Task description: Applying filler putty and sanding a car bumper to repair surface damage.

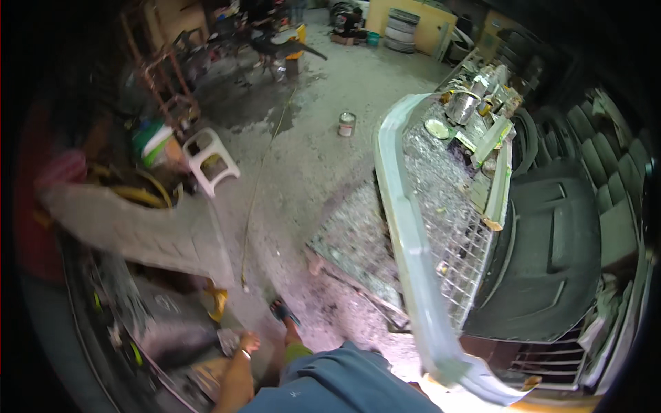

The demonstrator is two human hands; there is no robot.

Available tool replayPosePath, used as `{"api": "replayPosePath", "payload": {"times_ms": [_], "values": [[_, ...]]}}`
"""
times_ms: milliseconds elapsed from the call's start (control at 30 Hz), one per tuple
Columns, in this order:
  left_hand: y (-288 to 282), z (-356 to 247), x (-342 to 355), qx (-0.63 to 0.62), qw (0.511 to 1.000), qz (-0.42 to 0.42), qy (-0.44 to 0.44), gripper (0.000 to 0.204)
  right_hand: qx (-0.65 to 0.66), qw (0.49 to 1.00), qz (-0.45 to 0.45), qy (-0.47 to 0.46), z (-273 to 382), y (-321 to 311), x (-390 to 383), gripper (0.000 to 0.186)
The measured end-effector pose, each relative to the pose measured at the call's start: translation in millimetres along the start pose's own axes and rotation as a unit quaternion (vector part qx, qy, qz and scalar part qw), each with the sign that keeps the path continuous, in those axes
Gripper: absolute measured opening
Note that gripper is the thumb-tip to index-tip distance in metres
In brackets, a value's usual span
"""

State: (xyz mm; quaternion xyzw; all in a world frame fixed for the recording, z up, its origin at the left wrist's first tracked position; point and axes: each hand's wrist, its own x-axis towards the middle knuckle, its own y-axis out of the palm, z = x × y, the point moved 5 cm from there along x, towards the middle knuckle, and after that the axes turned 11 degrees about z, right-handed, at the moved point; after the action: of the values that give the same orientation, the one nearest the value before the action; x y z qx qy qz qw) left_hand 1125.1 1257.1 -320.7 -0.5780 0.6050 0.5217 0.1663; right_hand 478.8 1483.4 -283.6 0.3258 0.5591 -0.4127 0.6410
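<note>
My left hand [249,342], a wristband below it, hangs at my left side. Its fingers are loosely curled, and I see nothing in them. A crumpled greyish thing [228,340] shows just beside it; whether they touch, I cannot tell. Of my right arm only a sliver of skin [417,389] shows past my blue shirt, so the right hand's fingers are hidden. Close to it runs a long, pale, curved car-body strip [413,230], reaching from over the work table to the lower right. Whether my right hand supports it is hidden.
A speckled work table [358,237] with a wire grid [463,268] stands ahead right, bearing cans. A black car hood [544,255] lies at right. At left are a grey panel [148,230] and white stool [210,162]. A paint can [347,124] and hose [265,162] lie ahead.
</note>
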Motion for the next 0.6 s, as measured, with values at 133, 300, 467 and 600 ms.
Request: {"api": "replayPosePath", "payload": {"times_ms": [133, 300, 467, 600], "values": [[0, -65, 43, 0.249, 0.959, -0.12, -0.058, 0.024, -0.06, 0.996, 0.056, 0.028, 103, 27, 29, 0.032], [39, -190, 69, 0.335, 0.941, 0.006, -0.057, 0.029, -0.029, 0.992, -0.088, -0.082, 241, 54, 58, 0.04], [32, -327, 126, 0.402, 0.91, 0.027, -0.099, 0.026, -0.03, 0.988, -0.12, -0.094, 347, 110, 73, 0.039], [56, -470, 161, 0.424, 0.904, 0.025, -0.051, 0.019, -0.257, 0.951, 0.028, -0.166, 385, 180, 143, 0.046]]}}
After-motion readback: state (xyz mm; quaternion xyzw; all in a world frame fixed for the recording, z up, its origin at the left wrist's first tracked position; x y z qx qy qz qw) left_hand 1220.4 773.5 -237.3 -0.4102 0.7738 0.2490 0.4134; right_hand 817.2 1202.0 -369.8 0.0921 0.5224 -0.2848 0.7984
